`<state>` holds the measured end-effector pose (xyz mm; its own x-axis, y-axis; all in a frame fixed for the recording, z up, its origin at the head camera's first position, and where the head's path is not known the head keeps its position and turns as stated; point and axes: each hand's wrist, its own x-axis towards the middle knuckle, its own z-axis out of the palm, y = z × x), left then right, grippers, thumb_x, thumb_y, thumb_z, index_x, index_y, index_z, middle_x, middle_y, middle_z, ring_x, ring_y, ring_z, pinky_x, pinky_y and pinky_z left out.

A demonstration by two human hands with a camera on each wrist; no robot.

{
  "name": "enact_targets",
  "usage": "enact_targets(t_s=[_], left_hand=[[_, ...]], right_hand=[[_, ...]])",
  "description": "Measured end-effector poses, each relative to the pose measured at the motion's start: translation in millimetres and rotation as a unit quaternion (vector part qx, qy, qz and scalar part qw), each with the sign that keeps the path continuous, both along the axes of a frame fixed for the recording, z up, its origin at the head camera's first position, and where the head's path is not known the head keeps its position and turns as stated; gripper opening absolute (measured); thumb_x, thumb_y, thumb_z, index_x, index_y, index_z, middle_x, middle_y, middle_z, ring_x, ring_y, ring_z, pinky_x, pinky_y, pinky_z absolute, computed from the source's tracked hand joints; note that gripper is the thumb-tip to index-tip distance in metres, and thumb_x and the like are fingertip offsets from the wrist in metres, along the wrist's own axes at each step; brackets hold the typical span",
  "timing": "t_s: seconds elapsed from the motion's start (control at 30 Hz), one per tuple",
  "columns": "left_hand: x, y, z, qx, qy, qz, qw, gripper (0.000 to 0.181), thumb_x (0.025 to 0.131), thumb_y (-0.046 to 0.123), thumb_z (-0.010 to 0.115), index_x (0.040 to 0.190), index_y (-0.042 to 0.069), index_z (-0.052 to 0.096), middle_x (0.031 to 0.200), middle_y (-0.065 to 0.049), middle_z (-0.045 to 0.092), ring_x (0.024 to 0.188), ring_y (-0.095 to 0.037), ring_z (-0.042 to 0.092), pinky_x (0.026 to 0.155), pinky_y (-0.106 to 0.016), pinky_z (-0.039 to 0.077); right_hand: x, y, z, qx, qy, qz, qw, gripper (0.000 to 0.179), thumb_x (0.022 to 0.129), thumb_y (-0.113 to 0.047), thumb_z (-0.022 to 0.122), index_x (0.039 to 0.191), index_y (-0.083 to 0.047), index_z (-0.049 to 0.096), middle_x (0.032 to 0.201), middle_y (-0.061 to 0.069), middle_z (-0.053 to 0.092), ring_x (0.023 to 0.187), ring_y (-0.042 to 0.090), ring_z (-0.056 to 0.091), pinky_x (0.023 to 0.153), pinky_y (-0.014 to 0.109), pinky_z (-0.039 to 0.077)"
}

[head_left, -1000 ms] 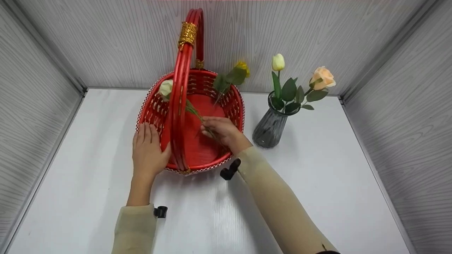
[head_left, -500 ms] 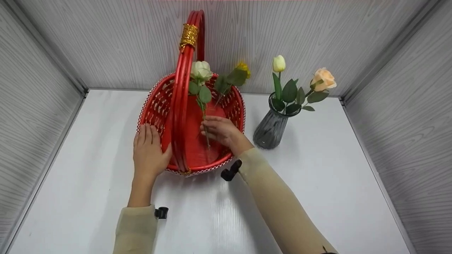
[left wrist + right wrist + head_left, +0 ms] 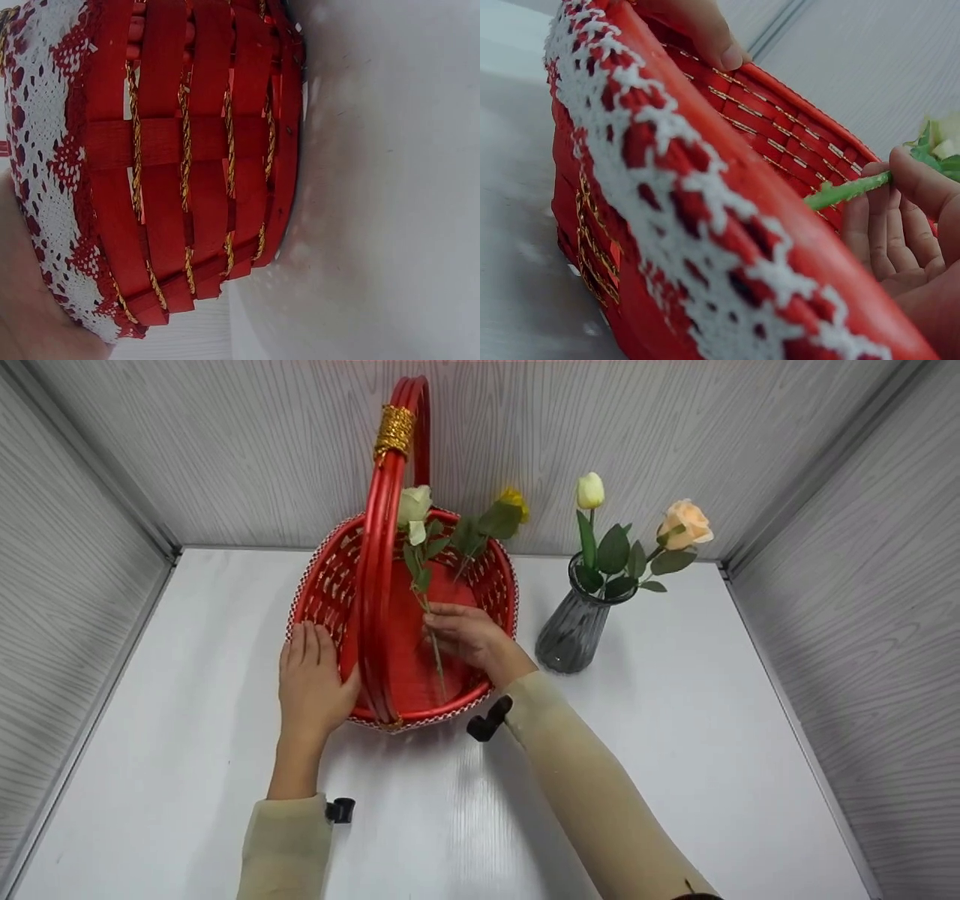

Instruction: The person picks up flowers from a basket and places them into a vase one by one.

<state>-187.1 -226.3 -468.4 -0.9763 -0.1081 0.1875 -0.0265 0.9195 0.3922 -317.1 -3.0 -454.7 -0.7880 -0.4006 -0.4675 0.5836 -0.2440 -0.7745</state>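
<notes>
A white rose (image 3: 414,504) with green leaves stands up over the red basket, its petals loose at one side. My right hand (image 3: 476,636) pinches its stem (image 3: 436,654) between thumb and fingers; in the right wrist view the stem (image 3: 847,191) passes between the fingertips. The red woven basket (image 3: 405,709) has a tall arched handle (image 3: 379,540), gold binding and a lace rim (image 3: 682,217). My left hand (image 3: 315,682) rests over the basket's left rim, fingers straight. The left wrist view shows the basket's outer wall (image 3: 165,150) beside that palm.
A yellow flower (image 3: 513,505) leans on the basket's back right rim. To the right stands a grey glass vase (image 3: 574,634) holding a pale yellow tulip (image 3: 591,491) and a peach rose (image 3: 685,525). Wood-grained panels (image 3: 262,450) wall the white table (image 3: 420,825) at the back and sides.
The white rose swung from the left, behind the handle, to upright right of it, then turned and shifted slightly left. The right hand stayed over the basket, and the left hand kept its place.
</notes>
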Motion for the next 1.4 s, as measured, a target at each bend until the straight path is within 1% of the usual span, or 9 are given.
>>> enact_targets(t_s=[0.13,0.23,0.33,0.43,0.6,0.77,1.0,1.13,1.4], left_hand=[[-1.2,-1.6,3.4,0.0,-0.002,0.001,1.0,0.078,0.099,0.042,0.043,0.151,-0.013,0.025,0.16,-0.031,0.02,0.152,-0.043,0.008,0.123,-0.055,0.005],[-2.0,-0.4,4.1,0.001,-0.004,-0.001,1.0,0.078,0.099,0.042,0.043,0.152,-0.013,0.024,0.16,-0.031,0.02,0.153,-0.042,0.008,0.123,-0.055,0.004],[-2.1,1.5,3.2,0.001,-0.01,-0.002,0.9999,0.079,0.099,0.043,0.043,0.152,-0.012,0.023,0.16,-0.03,0.02,0.153,-0.042,0.007,0.123,-0.054,0.004],[-1.8,2.6,2.0,0.0,-0.012,0.0,0.9999,0.079,0.099,0.043,0.043,0.152,-0.012,0.023,0.16,-0.03,0.019,0.153,-0.042,0.007,0.123,-0.054,0.004],[-1.9,3.6,1.5,0.003,0.007,0.003,1.0,0.077,0.098,0.041,0.046,0.15,-0.013,0.027,0.158,-0.031,0.024,0.152,-0.043,0.011,0.123,-0.055,0.006],[-3.1,4.6,1.5,0.005,0.019,0.004,0.9998,0.077,0.098,0.041,0.046,0.149,-0.013,0.029,0.157,-0.031,0.026,0.152,-0.043,0.013,0.123,-0.055,0.008],[-1.7,4.2,0.8,0.001,0.001,0.004,1.0,0.078,0.099,0.042,0.044,0.151,-0.013,0.026,0.159,-0.031,0.023,0.152,-0.042,0.011,0.123,-0.055,0.007],[-0.6,3.3,0.8,0.005,-0.002,0.004,1.0,0.077,0.099,0.042,0.044,0.151,-0.012,0.025,0.159,-0.03,0.022,0.152,-0.042,0.01,0.123,-0.055,0.006],[0.1,1.9,0.3,0.01,-0.009,0.003,0.9999,0.079,0.1,0.042,0.043,0.153,-0.011,0.02,0.161,-0.03,0.019,0.153,-0.041,0.008,0.123,-0.054,0.004]], right_hand=[[-1.7,-3,3.5,0.01,0.0,-0.005,0.9999,0.037,0.09,0.0,0.07,0.126,-0.005,0.066,0.093,0.004,0.07,0.082,0.016,0.067,0.093,0.037,0.054],[-1.8,-2,4.7,0.02,0.0,-0.02,0.9996,0.035,0.089,0.0,0.072,0.123,-0.004,0.068,0.096,0.004,0.07,0.083,0.015,0.067,0.079,0.029,0.057],[-0.3,1,4.5,0.036,0.005,-0.028,0.9989,0.031,0.087,-0.001,0.074,0.117,-0.004,0.07,0.096,0.005,0.071,0.082,0.016,0.067,0.074,0.028,0.058],[1.4,3,4.2,0.052,0.026,-0.029,0.9979,0.029,0.085,-0.003,0.077,0.114,-0.004,0.071,0.094,0.005,0.071,0.078,0.015,0.067,0.073,0.029,0.059],[2.8,8,5.9,0.052,0.066,-0.041,0.9956,0.03,0.088,-0.005,0.074,0.117,-0.003,0.069,0.091,0.004,0.071,0.077,0.014,0.066,0.074,0.03,0.058],[0.8,13,11.4,0.018,0.06,-0.069,0.9957,0.027,0.091,-0.004,0.07,0.117,-0.002,0.067,0.09,0.004,0.069,0.081,0.015,0.066,0.076,0.03,0.057],[2.8,19,23.7,0.008,0.062,-0.077,0.995,0.016,0.09,-0.001,0.069,0.106,-0.005,0.068,0.087,0.005,0.07,0.077,0.015,0.067,0.083,0.034,0.059],[6.8,23,30.7,0.009,0.073,-0.073,0.9946,0.013,0.09,-0.001,0.069,0.103,-0.006,0.068,0.085,0.005,0.07,0.076,0.015,0.068,0.085,0.036,0.058],[18.8,31,42.8,0.017,0.13,-0.044,0.9904,0.012,0.09,-0.004,0.071,0.102,-0.006,0.07,0.088,0.005,0.07,0.074,0.015,0.067,0.077,0.032,0.06]])
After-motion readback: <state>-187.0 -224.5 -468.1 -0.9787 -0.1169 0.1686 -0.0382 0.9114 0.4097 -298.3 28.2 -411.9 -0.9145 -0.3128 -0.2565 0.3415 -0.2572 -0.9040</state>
